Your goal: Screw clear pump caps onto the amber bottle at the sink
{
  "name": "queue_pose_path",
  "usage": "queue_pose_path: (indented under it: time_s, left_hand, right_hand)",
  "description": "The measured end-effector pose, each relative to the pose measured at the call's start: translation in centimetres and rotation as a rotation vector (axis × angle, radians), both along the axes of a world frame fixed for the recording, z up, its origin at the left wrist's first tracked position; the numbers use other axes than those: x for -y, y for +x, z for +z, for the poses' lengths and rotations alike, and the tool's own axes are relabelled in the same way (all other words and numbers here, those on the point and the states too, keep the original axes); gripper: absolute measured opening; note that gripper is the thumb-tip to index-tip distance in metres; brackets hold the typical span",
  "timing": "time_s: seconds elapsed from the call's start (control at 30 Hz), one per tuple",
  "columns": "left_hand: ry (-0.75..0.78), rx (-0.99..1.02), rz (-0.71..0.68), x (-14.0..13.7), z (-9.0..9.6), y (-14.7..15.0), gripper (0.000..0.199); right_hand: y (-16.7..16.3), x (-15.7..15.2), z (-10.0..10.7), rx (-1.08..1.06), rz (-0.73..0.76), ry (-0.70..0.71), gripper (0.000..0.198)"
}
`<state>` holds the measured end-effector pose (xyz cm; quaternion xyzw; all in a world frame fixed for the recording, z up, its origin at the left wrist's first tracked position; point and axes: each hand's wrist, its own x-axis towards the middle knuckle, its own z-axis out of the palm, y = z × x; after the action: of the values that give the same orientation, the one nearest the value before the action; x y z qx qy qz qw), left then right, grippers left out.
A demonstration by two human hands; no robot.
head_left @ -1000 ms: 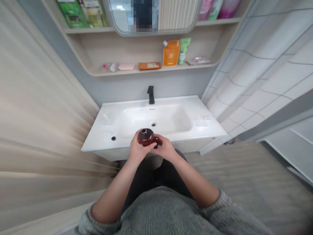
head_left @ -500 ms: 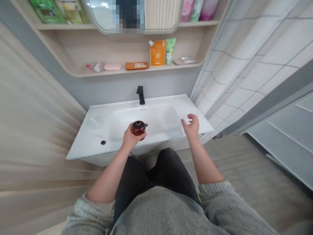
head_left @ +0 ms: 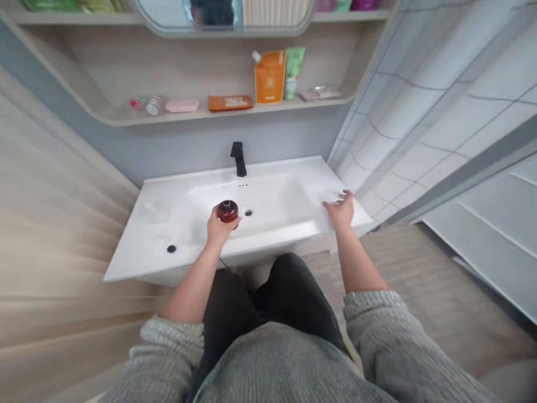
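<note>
My left hand [head_left: 220,228] is wrapped round a dark reddish-brown bottle [head_left: 227,211] and holds it upright above the front of the white sink [head_left: 268,224]. The bottle's neck has no cap or pump on it. Over the right end of the countertop, my right hand [head_left: 342,211] has its thumb and fingers curved apart. Close to those fingertips lies a clear or whitish small thing [head_left: 331,196], too faint to name; whether the fingers touch it I cannot tell. A small round black piece [head_left: 172,248] lies on the left front of the countertop.
A black faucet [head_left: 239,159] rises behind the basin. On the shelf [head_left: 188,117] above stand an orange pouch [head_left: 269,77] and a green tube [head_left: 294,73], with an orange packet [head_left: 230,103] and a pink case [head_left: 182,105] lying beside them. Curtains hang at both sides.
My right hand has moved right and slightly forward, to the clear thing at the counter's right end. My left hand with the bottle has shifted slightly left. The camera view has tilted down.
</note>
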<state>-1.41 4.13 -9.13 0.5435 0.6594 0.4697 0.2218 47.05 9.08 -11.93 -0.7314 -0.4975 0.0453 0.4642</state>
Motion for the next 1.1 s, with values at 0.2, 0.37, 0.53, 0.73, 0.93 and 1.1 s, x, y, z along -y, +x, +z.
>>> queue_pose_path:
  time_s: [0.2,0.37,0.53,0.73,0.93,1.1]
  left_hand:
    - [-0.014,-0.022,-0.033,-0.3,-0.6,-0.1,0.084]
    - [-0.024,-0.010,-0.009,-0.4,-0.6,-0.1,0.086]
    - [-0.031,-0.001,-0.018,-0.5,-0.4,0.0,0.080]
    - [-0.003,0.031,-0.019,-0.6,-0.1,-0.2,0.076]
    - [-0.057,-0.006,0.002,-1.3,0.6,-0.8,0.073]
    - [-0.060,-0.006,-0.010,-2.1,0.2,-1.4,0.076]
  right_hand:
    - [-7.1,-0.9,1.4,-0.311,0.353,0.050,0.088]
    - [-16.2,-1.7,1.2,-0.554,0.697,-0.042,0.091]
    - [-22.8,-2.5,0.0,-0.645,0.837,-0.143,0.082]
    - [-25.3,-1.7,-0.7,-0.619,0.869,-0.219,0.084]
    - [-24.7,-1.1,-0.5,-0.604,0.975,-0.260,0.081]
    - [-24.6,-1.3,-0.3,-0.604,1.036,-0.282,0.082]
